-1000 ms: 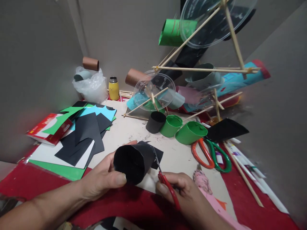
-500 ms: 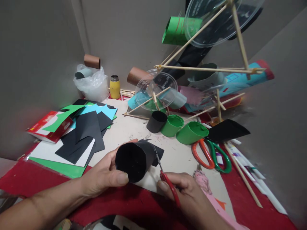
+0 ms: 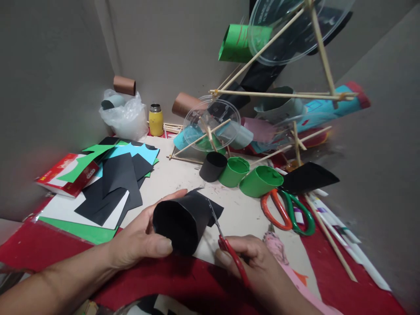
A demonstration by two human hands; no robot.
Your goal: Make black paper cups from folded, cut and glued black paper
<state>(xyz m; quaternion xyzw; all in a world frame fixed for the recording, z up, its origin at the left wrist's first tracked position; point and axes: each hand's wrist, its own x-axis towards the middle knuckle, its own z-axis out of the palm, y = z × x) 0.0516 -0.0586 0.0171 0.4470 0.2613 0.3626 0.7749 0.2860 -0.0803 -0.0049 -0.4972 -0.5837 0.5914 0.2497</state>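
My left hand (image 3: 144, 234) is wrapped round a black paper tube (image 3: 200, 210), thumb on the near side, its open end facing me. A flap of black paper (image 3: 217, 212) sticks out from the tube's far end. In my right hand (image 3: 249, 258) is a pair of red-handled scissors (image 3: 232, 256). Their blades point up and away, against the paper at the tube's far edge; whether they are parted I cannot tell. Beyond stand a short black paper cup (image 3: 213, 167) and two green paper cups (image 3: 234, 171), (image 3: 261, 181).
Paper sheets and offcuts (image 3: 120, 175) lie at left by a red-and-white packet (image 3: 70, 175). Behind are a plastic bag (image 3: 127, 116) and a yellow bottle (image 3: 156, 121). A stick frame (image 3: 278, 94) with clear lids rises at right, above orange and green rings (image 3: 277, 210).
The black paper tube has tilted slightly, its open end dropping a little down and left. The scissors stay at its far edge. The whole view has shifted slightly.
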